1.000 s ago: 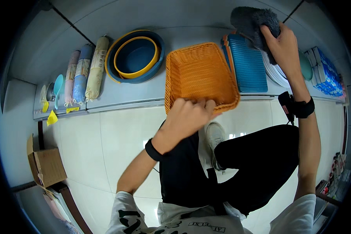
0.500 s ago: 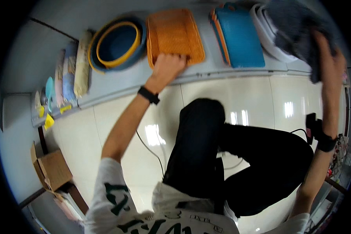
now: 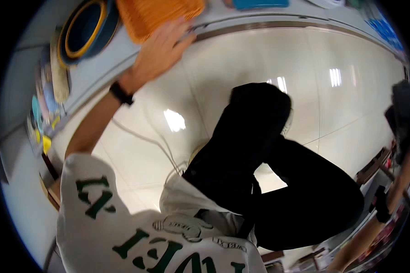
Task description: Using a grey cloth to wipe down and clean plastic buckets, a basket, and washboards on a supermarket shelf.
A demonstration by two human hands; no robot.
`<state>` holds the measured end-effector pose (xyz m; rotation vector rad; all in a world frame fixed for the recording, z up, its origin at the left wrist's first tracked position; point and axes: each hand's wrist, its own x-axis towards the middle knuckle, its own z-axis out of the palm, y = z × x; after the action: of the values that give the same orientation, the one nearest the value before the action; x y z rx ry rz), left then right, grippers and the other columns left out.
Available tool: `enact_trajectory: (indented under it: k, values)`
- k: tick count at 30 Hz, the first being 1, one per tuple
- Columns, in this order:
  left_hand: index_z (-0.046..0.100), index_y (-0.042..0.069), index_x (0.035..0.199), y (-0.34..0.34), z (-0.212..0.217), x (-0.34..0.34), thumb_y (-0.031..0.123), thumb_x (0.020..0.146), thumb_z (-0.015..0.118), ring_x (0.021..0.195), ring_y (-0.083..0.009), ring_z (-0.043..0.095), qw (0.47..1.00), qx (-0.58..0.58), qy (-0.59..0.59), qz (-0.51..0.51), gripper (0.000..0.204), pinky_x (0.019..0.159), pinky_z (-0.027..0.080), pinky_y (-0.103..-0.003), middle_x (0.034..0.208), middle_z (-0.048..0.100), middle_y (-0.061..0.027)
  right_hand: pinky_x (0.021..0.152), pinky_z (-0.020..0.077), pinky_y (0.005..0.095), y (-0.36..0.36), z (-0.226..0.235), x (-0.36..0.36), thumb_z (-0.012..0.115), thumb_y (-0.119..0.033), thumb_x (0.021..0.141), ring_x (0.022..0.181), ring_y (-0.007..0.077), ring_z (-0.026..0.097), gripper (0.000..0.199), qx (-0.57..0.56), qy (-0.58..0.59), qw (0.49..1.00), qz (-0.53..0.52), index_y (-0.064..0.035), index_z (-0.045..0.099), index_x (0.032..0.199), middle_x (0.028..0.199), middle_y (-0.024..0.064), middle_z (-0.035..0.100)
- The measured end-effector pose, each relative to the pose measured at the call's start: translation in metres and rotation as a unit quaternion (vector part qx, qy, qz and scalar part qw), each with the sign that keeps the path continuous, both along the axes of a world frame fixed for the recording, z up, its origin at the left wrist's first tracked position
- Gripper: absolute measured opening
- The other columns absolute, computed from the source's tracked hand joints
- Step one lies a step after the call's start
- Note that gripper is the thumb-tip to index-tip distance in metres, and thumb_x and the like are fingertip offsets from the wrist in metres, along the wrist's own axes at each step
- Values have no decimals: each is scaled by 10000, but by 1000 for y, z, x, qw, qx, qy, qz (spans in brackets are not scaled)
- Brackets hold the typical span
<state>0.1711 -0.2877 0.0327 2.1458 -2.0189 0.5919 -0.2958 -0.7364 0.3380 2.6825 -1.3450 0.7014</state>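
Orange basket (image 3: 152, 16) is cropped behind left hand (image 3: 161, 51), fingers spread; whether right hand (image 3: 407, 164) grips blurred cloth (image 3: 402, 107), I cannot tell.

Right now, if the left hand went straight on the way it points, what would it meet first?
Most likely the orange woven basket: fingers of the left hand overlap its near side in view, though depth and contact are unclear.

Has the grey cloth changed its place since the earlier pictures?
Yes. Against the grey shelf, the grey cloth has moved rightward and back toward the person: earlier it was over the shelf, now it is past the front edge.
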Motion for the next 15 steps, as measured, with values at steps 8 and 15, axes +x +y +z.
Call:
enact_trajectory:
  k: [8, 15]
  values:
    - [649, 49, 1070, 11, -53, -64, 46, 809, 682, 1147, -316, 610, 957, 128, 231, -117, 264, 976, 510, -440, 1189, 641, -115, 962, 545, 443, 35, -211, -251, 836, -254, 819, 1095, 389, 679, 556, 297, 327, 897, 23, -6, 632, 1273, 1174, 247, 706]
    - [675, 68, 900, 129, -92, -167, 255, 895, 686, 940, -358, 687, 675, 591, 440, -5, 187, 784, 547, -483, 975, 717, -163, 962, 547, 442, 174, -264, -266, 845, -253, 808, 1095, 382, 679, 564, 548, 346, 756, -87, -9, 632, 1271, 1172, 241, 707]
